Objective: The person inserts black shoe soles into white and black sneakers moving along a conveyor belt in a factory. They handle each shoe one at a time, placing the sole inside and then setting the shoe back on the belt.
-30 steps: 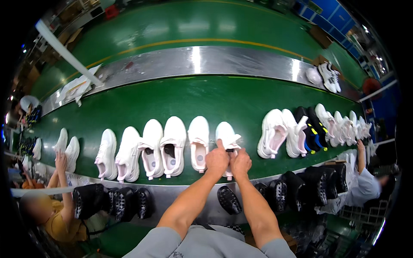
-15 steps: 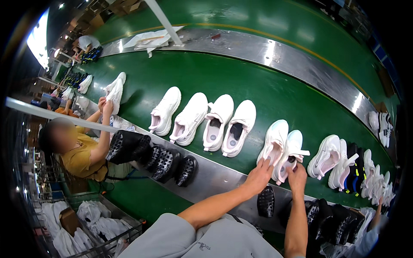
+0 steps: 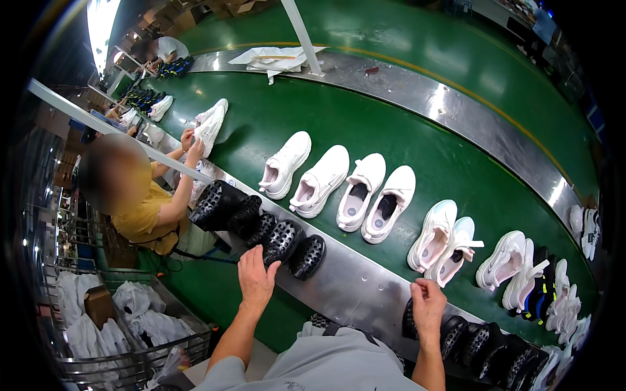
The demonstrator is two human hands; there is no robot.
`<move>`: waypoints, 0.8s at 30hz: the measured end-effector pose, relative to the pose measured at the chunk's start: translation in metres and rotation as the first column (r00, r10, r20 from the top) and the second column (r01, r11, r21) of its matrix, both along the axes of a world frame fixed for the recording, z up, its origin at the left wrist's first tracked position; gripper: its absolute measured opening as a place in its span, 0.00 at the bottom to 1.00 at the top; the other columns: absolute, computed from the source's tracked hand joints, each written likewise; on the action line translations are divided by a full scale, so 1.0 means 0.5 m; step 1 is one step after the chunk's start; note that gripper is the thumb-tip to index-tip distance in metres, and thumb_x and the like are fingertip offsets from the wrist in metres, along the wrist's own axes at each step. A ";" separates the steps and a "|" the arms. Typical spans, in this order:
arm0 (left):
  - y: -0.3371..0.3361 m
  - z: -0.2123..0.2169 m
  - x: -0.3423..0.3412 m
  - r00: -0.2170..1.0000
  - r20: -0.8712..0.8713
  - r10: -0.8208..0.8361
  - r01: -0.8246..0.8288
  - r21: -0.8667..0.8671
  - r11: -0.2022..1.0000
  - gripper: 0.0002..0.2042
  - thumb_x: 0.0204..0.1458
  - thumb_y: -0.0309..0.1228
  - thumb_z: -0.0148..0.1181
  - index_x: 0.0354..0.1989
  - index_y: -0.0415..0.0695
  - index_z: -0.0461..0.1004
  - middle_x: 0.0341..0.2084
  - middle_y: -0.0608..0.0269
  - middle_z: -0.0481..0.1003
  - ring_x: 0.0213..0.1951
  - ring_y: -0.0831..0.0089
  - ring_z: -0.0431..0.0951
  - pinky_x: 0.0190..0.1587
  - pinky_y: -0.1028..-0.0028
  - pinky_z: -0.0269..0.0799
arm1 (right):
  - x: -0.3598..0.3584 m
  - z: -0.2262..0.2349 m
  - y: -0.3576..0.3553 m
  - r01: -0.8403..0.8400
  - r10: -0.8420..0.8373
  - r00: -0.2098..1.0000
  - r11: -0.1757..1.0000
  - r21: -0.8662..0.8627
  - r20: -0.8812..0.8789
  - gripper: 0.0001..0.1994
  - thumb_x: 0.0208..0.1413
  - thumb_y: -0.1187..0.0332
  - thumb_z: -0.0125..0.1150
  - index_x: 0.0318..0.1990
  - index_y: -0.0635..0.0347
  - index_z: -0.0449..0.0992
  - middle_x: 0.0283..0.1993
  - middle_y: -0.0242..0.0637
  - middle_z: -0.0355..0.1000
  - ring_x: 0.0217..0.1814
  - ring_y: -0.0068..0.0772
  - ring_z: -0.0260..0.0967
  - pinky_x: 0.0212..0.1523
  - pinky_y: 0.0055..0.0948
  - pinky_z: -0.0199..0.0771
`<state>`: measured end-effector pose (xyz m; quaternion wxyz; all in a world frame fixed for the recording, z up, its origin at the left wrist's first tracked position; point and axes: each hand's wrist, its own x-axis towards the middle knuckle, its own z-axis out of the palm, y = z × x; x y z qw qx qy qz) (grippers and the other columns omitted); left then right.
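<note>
My left hand (image 3: pixel 257 279) reaches out to a black studded, shoe-shaped piece (image 3: pixel 285 238) on the metal ledge. Its fingertips are at the piece's near edge, with the thumb apart. Beside it lies another black studded piece (image 3: pixel 307 257). My right hand (image 3: pixel 427 305) hangs over the ledge with loosely bent fingers and nothing visible in them. Partly behind that hand is a single black piece (image 3: pixel 409 319). Just beyond it, a white shoe (image 3: pixel 433 236) and its mate with a raised strap (image 3: pixel 454 253) stand on the green surface, apart from my fingers.
More white shoes (image 3: pixel 389 203) stand in a row along the green surface (image 3: pixel 287 98). Several black pieces (image 3: pixel 479 342) line the ledge (image 3: pixel 352 277) at right. At left, a person in a yellow top (image 3: pixel 147 208) handles a white shoe (image 3: pixel 210 127). A wire cart (image 3: pixel 134 355) holds white bags.
Both hands have left the white shoes. My left hand has swung left to the black pieces; my right has drawn back over the ledge. The view has shifted left.
</note>
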<state>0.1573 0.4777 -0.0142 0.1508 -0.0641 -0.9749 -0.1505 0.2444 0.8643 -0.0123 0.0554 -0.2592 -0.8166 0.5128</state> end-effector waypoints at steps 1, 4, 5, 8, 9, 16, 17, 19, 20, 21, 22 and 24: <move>0.000 0.007 0.003 1.000 -0.022 -0.002 0.002 0.005 1.000 0.30 0.50 0.34 0.73 0.59 0.32 0.71 0.53 0.46 0.75 0.54 0.45 0.72 0.58 0.54 0.67 | 0.000 0.004 -0.011 -0.018 0.019 1.000 1.000 0.023 -0.012 0.09 0.59 0.72 0.67 0.43 0.70 0.80 0.33 0.44 0.79 0.32 0.30 0.76 0.37 0.30 0.77; 0.025 0.073 0.021 0.995 -0.097 -0.038 0.040 0.018 0.999 0.29 0.48 0.37 0.74 0.56 0.33 0.73 0.53 0.46 0.76 0.54 0.47 0.74 0.56 0.54 0.68 | 0.002 0.019 -0.048 -0.099 0.119 0.989 0.972 0.212 -0.086 0.11 0.56 0.72 0.69 0.45 0.67 0.80 0.33 0.44 0.77 0.30 0.34 0.75 0.34 0.31 0.76; 0.055 0.099 0.018 0.988 -0.136 -0.077 0.081 0.024 0.996 0.29 0.48 0.37 0.74 0.56 0.34 0.73 0.53 0.47 0.76 0.53 0.47 0.74 0.56 0.54 0.68 | -0.001 0.027 -0.064 -0.112 0.132 0.987 0.974 0.197 -0.095 0.14 0.55 0.72 0.71 0.47 0.66 0.79 0.35 0.43 0.77 0.32 0.34 0.75 0.34 0.31 0.75; 0.171 0.111 0.026 0.947 -0.190 -0.259 0.283 0.113 0.953 0.28 0.46 0.39 0.75 0.53 0.35 0.75 0.51 0.47 0.77 0.52 0.49 0.76 0.54 0.55 0.69 | -0.017 0.025 -0.147 -0.078 0.082 0.997 0.910 -0.407 -0.007 0.28 0.61 0.65 0.68 0.66 0.67 0.68 0.51 0.38 0.75 0.52 0.29 0.72 0.49 0.29 0.76; 0.224 0.099 0.027 0.907 -0.158 -0.391 0.415 0.172 0.893 0.28 0.44 0.36 0.76 0.53 0.34 0.76 0.50 0.47 0.77 0.49 0.48 0.77 0.52 0.56 0.70 | -0.022 0.019 -0.170 0.010 -0.031 0.999 0.732 -0.681 -0.018 0.26 0.63 0.64 0.67 0.64 0.67 0.69 0.51 0.36 0.74 0.53 0.28 0.72 0.49 0.29 0.76; 0.392 0.027 0.025 0.684 0.154 -0.713 0.330 0.806 0.491 0.31 0.51 0.39 0.72 0.62 0.38 0.71 0.56 0.47 0.73 0.57 0.49 0.74 0.58 0.57 0.71 | 0.023 0.015 -0.033 0.207 -0.080 0.977 0.191 -0.960 0.195 0.12 0.64 0.61 0.62 0.47 0.58 0.77 0.39 0.31 0.78 0.36 0.23 0.75 0.29 0.28 0.73; 0.433 0.020 0.013 0.668 0.300 -0.681 -0.058 0.933 0.355 0.33 0.56 0.38 0.69 0.69 0.39 0.65 0.58 0.50 0.73 0.59 0.55 0.73 0.59 0.61 0.71 | 0.030 0.004 -0.012 0.168 0.042 0.982 0.220 -0.961 0.182 0.15 0.62 0.59 0.63 0.50 0.58 0.76 0.37 0.30 0.78 0.33 0.22 0.75 0.24 0.26 0.70; 0.491 -0.018 -0.040 0.450 0.268 -0.852 -0.379 0.921 0.089 0.31 0.60 0.33 0.65 0.70 0.40 0.64 0.55 0.56 0.76 0.55 0.67 0.76 0.55 0.69 0.73 | 0.022 0.027 -0.014 0.145 0.153 0.966 0.350 -0.926 0.209 0.17 0.64 0.56 0.62 0.52 0.59 0.75 0.38 0.31 0.78 0.34 0.25 0.76 0.25 0.26 0.73; 0.511 -0.019 -0.064 0.286 0.216 -0.933 -0.472 0.880 0.059 0.28 0.60 0.31 0.64 0.69 0.41 0.66 0.53 0.57 0.77 0.52 0.69 0.77 0.53 0.71 0.74 | 0.017 0.045 -0.018 0.173 0.151 0.957 0.394 -0.903 0.249 0.19 0.64 0.54 0.62 0.52 0.60 0.75 0.39 0.31 0.78 0.34 0.25 0.76 0.26 0.26 0.74; 0.525 -0.033 -0.078 0.294 0.220 -0.930 -0.423 0.903 0.080 0.24 0.60 0.29 0.63 0.66 0.41 0.70 0.50 0.58 0.78 0.49 0.72 0.78 0.51 0.72 0.75 | 0.023 0.046 -0.009 0.078 0.150 0.967 0.594 -0.800 0.205 0.24 0.64 0.50 0.62 0.52 0.64 0.74 0.38 0.36 0.79 0.36 0.31 0.78 0.29 0.33 0.77; 0.540 -0.044 -0.088 0.303 0.222 -0.927 -0.373 0.922 0.099 0.21 0.60 0.27 0.63 0.63 0.41 0.73 0.47 0.60 0.79 0.46 0.75 0.79 0.49 0.74 0.75 | 0.027 0.044 0.002 -0.080 0.139 0.961 0.967 -0.244 0.237 0.29 0.61 0.46 0.64 0.52 0.69 0.75 0.33 0.43 0.79 0.37 0.41 0.80 0.34 0.41 0.78; 0.575 -0.033 -0.090 0.439 0.371 -0.818 -0.371 0.904 0.211 0.12 0.60 0.25 0.61 0.52 0.40 0.78 0.38 0.66 0.79 0.39 0.79 0.79 0.42 0.76 0.76 | 0.038 0.111 0.024 -0.210 0.137 0.897 0.969 0.131 0.420 0.33 0.58 0.42 0.65 0.48 0.71 0.76 0.30 0.51 0.79 0.37 0.53 0.80 0.39 0.48 0.77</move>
